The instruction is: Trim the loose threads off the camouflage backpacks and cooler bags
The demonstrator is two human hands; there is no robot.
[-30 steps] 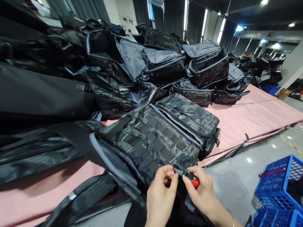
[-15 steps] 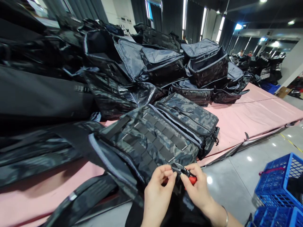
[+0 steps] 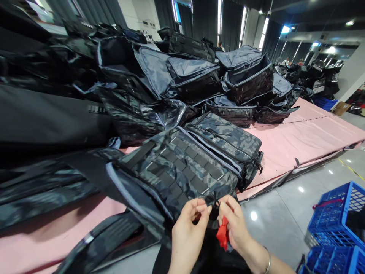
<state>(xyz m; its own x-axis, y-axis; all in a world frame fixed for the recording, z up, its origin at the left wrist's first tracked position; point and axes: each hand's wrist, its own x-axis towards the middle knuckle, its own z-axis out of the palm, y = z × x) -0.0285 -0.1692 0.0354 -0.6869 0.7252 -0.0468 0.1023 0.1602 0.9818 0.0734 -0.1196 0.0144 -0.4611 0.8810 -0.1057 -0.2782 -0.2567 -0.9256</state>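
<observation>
A dark camouflage bag with rows of webbing lies before me, its zipped openings partly open. At its near edge, my left hand pinches a thin black cord between thumb and fingers. My right hand is closed just to the right, with its thumb and forefinger pinched at the cord's other side. Red-handled snips are tucked in that hand, the red part hanging below the fingers. Their blades are hidden now. Exactly how the cord joins the bag is too small to tell.
Open camouflage bags are heaped behind on a pink-covered table. A dark strap trails over the front left. Blue plastic crates stand on the floor at right. Other people sit far back.
The snips' blades, pointing at my left fingers before, have swung out of sight, and the red handle now hangs down. My right fingertips have closed in on the cord; my left hand barely moved.
</observation>
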